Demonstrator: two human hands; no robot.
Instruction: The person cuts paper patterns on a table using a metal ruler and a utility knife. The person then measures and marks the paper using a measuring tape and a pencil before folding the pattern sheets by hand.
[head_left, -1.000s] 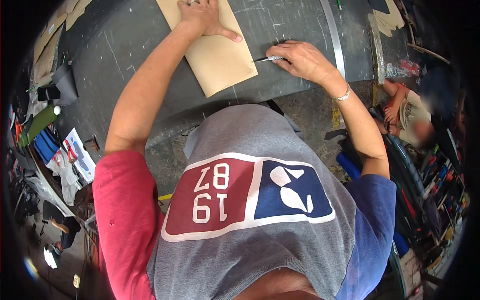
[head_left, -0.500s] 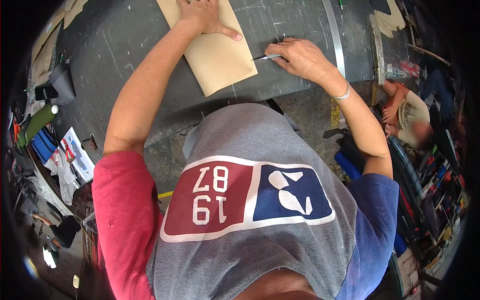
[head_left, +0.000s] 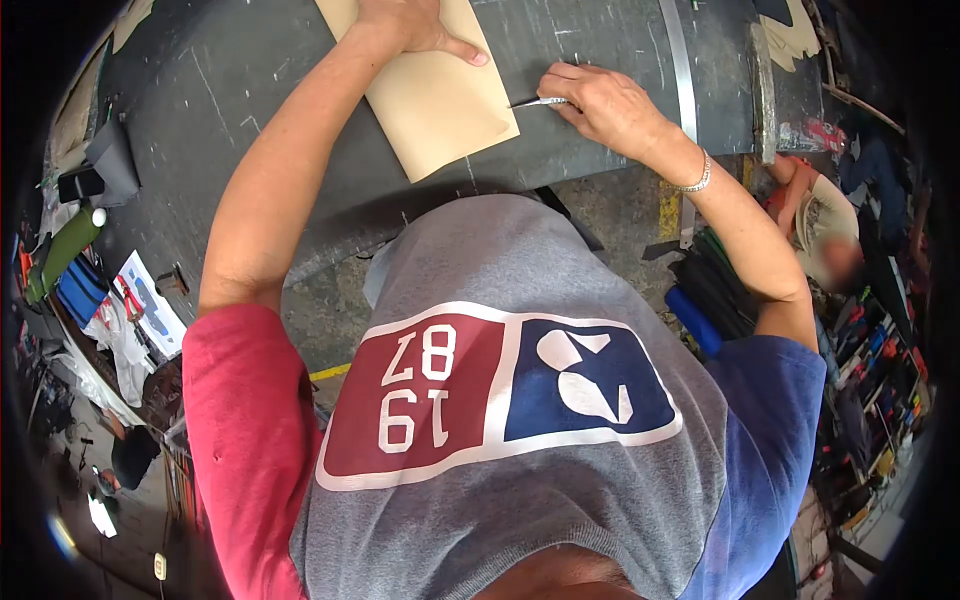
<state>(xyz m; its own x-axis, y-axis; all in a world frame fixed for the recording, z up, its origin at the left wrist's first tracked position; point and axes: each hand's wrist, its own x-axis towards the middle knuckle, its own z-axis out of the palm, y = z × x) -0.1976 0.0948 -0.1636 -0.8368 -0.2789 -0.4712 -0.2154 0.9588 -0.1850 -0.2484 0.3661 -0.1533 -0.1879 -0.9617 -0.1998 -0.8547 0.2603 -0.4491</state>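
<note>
A tan sheet of paper or card (head_left: 440, 115) lies on the dark, scratched tabletop (head_left: 250, 90). My left hand (head_left: 405, 25) presses flat on its upper part, thumb stretched out to the right; the other fingertips are cut off by the frame's top edge. To the right, my right hand (head_left: 605, 105) grips a slim, pen-like tool (head_left: 540, 102). The tool's thin tip points left and meets the sheet's right edge near its lower corner. Whether the tip is a blade or a point cannot be made out.
A metal strip (head_left: 680, 80) runs along the table at the right. A green bottle (head_left: 75, 240), a printed sheet (head_left: 150, 300) and a blue bag (head_left: 80, 290) are at the left. Other people (head_left: 825, 220) (head_left: 133, 455) are at the right and lower left.
The sheet and both hands appear slightly higher in the view. My right hand has shifted a little to the right, and its elbow has moved outward.
</note>
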